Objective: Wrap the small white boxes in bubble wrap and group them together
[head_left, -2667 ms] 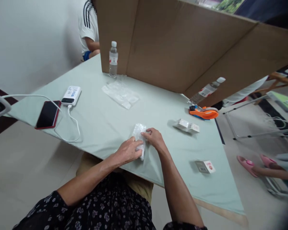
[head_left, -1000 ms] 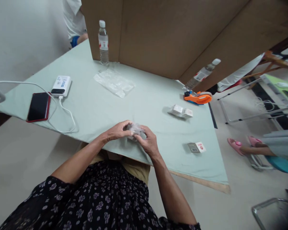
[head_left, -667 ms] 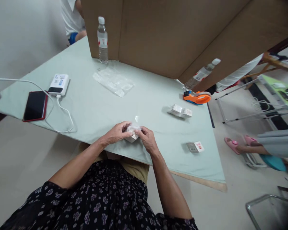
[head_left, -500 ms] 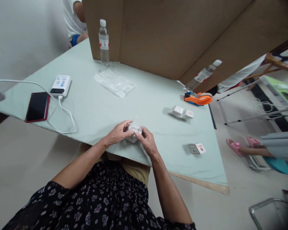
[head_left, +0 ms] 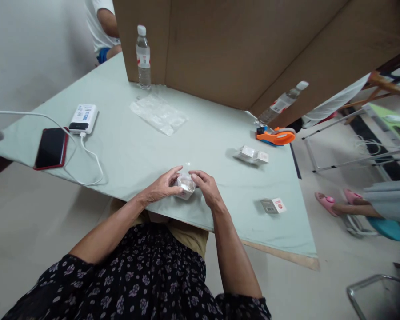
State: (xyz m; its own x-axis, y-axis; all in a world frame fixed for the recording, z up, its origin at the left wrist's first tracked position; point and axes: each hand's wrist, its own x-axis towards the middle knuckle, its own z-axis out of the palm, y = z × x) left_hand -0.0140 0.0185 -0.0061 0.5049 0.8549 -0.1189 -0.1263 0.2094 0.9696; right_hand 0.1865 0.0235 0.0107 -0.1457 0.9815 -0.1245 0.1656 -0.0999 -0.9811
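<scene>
A small box wrapped in a clear plastic bag (head_left: 186, 187) lies on the table close to its front edge. My left hand (head_left: 165, 184) curves around the left side of this package, thumb along its near side and fingers behind. On the right, my right hand (head_left: 206, 186) has its thumb and fingertips close together at the bag's upper right edge, touching the plastic. Part of the bag sticks up beyond the box between both hands. Another small box (head_left: 274, 206), unwrapped, lies to the right. Farther back are two small boxes in clear plastic (head_left: 252, 155).
An orange tape dispenser (head_left: 276, 136) sits near the right edge, by a tilted water bottle (head_left: 283, 103). An upright bottle (head_left: 143, 60) stands against a cardboard panel (head_left: 213, 49). A flat plastic bag (head_left: 159, 114), power bank (head_left: 84, 118) and phone (head_left: 51, 148) lie leftward. Other people are nearby.
My right hand has shifted slightly up and right, its thumb coming off the top of the package. My left thumb has slid down, and more of the wrapped box shows.
</scene>
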